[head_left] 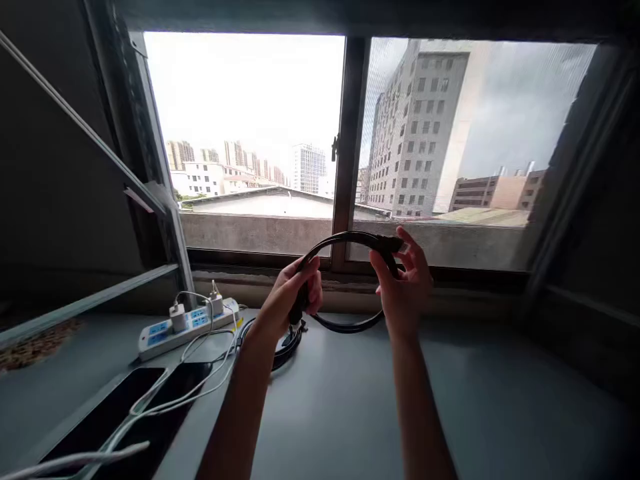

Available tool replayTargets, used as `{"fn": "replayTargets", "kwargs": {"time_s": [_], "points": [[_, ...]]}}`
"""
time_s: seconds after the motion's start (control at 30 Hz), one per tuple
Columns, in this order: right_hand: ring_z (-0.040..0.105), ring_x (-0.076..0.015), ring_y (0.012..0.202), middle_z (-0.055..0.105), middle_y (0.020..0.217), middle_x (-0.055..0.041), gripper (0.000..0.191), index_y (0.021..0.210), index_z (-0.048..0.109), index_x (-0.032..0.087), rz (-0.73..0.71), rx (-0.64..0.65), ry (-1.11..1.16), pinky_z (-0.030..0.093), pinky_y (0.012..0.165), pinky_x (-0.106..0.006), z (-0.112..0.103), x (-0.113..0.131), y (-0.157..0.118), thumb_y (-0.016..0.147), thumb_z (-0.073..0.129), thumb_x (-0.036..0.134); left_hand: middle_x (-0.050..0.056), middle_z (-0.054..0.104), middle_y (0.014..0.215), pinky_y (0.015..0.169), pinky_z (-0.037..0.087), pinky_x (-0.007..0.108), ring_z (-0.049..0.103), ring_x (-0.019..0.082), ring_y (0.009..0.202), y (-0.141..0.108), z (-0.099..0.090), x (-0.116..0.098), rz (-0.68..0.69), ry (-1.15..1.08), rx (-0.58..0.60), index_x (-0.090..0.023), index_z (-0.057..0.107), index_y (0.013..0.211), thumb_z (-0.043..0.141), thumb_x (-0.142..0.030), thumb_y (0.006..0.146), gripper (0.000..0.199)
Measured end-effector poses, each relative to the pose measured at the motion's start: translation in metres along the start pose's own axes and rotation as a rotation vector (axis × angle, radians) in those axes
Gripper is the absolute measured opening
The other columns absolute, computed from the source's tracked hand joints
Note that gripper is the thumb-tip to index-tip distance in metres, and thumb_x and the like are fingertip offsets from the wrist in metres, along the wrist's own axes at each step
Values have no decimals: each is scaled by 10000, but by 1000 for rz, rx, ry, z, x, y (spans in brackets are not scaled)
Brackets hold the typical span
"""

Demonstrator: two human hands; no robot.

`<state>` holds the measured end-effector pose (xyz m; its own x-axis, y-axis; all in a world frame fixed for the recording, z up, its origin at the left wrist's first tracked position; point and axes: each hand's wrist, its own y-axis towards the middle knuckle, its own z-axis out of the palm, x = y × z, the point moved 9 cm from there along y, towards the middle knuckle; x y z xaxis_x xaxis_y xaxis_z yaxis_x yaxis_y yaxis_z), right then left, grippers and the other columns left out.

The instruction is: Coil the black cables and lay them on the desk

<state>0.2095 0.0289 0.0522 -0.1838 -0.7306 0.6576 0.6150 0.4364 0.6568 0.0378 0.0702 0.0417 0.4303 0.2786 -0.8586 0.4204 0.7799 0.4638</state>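
Observation:
Between my two hands a black cable (349, 327) is held up in a loop above the grey table. My left hand (295, 293) is closed round the left side of the loop, where a dark connector end hangs down below the fingers. On the right side, my right hand (405, 287) pinches the loop between thumb and fingers. A black plug (391, 244) lies along the top of the loop by my right fingertips. Behind my left wrist a second coil of black cable (286, 352) rests on the table, partly hidden by the arm.
A white power strip (173, 340) with two plugged-in white adapters stands at the back left. White cords (165, 403) trail over two dark flat devices (175, 400) on the grey table (345, 407). A window (345, 153) rises behind, and a metal bar (90, 303) crosses the left side.

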Motion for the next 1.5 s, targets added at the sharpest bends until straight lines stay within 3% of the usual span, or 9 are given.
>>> {"fn": "replayTargets", "kwargs": {"time_s": [0.1, 0.17, 0.27, 0.5, 0.63, 0.77, 1.17, 1.37, 1.5], "points": [[398, -21, 390, 555, 771, 21, 685, 1238, 543, 220, 103, 135, -70, 302, 249, -139, 4, -9, 2, 612, 751, 403, -108, 307, 380, 289, 231, 128, 344, 41, 280, -8, 9, 11, -165, -31, 155, -170, 476, 727, 638, -446, 765, 322], [350, -5, 344, 562, 730, 40, 735, 1260, 512, 238, 135, 192, -90, 293, 257, -145, 7, -12, 1, 589, 770, 391, -112, 262, 361, 275, 189, 126, 295, 33, 265, -8, 5, 16, -220, -64, 138, -162, 491, 718, 598, -538, 760, 394], [372, -18, 345, 602, 744, 36, 756, 1243, 488, 241, 155, 228, -63, 281, 277, -156, 13, -15, -2, 564, 788, 382, -110, 221, 344, 273, 147, 125, 207, 12, 261, 0, -11, 20, -189, -113, -49, -143, 494, 650, 533, -556, 798, 441], [505, -88, 599, 657, 793, -23, 348, 906, 678, 172, 91, 215, -23, 340, 451, -188, 15, -20, -1, 653, 728, 406, -96, 284, 325, 278, 129, 131, 212, 16, 269, 3, -27, 18, 40, -87, -378, -128, 539, 693, 568, -478, 803, 369], [374, -61, 486, 611, 666, 7, 292, 862, 720, 189, 7, 172, -87, 258, 404, -207, 5, -8, 1, 670, 714, 409, -100, 333, 360, 260, 132, 133, 252, 40, 270, 1, -21, 19, 60, -103, -378, -123, 576, 997, 545, -467, 819, 388], [413, -73, 496, 627, 651, 13, 178, 812, 714, 193, -176, 142, -137, 288, 415, -212, 0, 15, -2, 709, 700, 337, -86, 455, 469, 276, 168, 111, 291, 38, 307, -2, -15, 8, 132, -30, -369, -260, 375, 1323, 532, -386, 848, 517], [495, -86, 584, 591, 842, -31, 154, 844, 662, 166, -552, 177, -354, 395, 533, -220, 17, 42, -18, 849, 567, 288, -81, 325, 423, 344, 214, 168, 253, 24, 352, -6, -8, -10, 272, 409, -307, -146, 628, 752, 593, -478, 781, 335], [458, -92, 523, 523, 560, 23, 311, 652, 606, 162, -293, 240, -415, 364, 511, -212, 23, 19, -11, 782, 615, 445, -55, 445, 490, 401, 273, 185, 321, 39, 415, -14, -23, -30, 351, 552, -498, -147, 645, 683, 681, -412, 710, 269], [429, -80, 437, 457, 477, 33, 456, 626, 626, 146, 105, 508, -310, 331, 428, -204, 33, -18, -14, 743, 575, 584, -50, 517, 528, 393, 278, 183, 378, 56, 427, -18, -30, -41, 365, 575, -537, -184, 666, 856, 739, -376, 642, 296]]}}
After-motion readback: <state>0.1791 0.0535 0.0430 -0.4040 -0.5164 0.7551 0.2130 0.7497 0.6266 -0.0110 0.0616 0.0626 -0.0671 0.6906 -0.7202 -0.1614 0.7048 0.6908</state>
